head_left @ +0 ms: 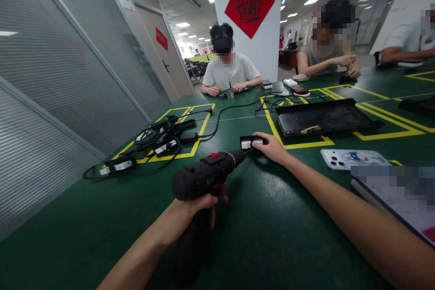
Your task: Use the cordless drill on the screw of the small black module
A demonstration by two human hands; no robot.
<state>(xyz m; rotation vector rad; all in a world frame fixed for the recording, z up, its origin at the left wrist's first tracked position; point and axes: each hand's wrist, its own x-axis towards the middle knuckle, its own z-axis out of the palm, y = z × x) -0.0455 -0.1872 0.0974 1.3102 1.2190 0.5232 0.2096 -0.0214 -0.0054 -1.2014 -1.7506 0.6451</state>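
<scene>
My left hand (pixel 200 206) is wrapped round the grip of a black cordless drill (pixel 204 176) with red buttons. The drill points away to the right, its bit close to a small black block with a white label (pixel 247 144); whether the bit touches it I cannot tell. Fingers of my right hand (pixel 268 146) hold that block on the green table from its right side. The block looks like a power adapter, but its kind is not certain. My right thumb and fingers partly cover it.
Black adapters with tangled cables (pixel 166 138) lie at left inside yellow tape. A black tray (pixel 326 118) stands at right, behind a phone (pixel 353 159). A long cable (pixel 220 120) crosses the green table (pixel 112 226). Several people sit beyond, one (pixel 231 70) directly opposite.
</scene>
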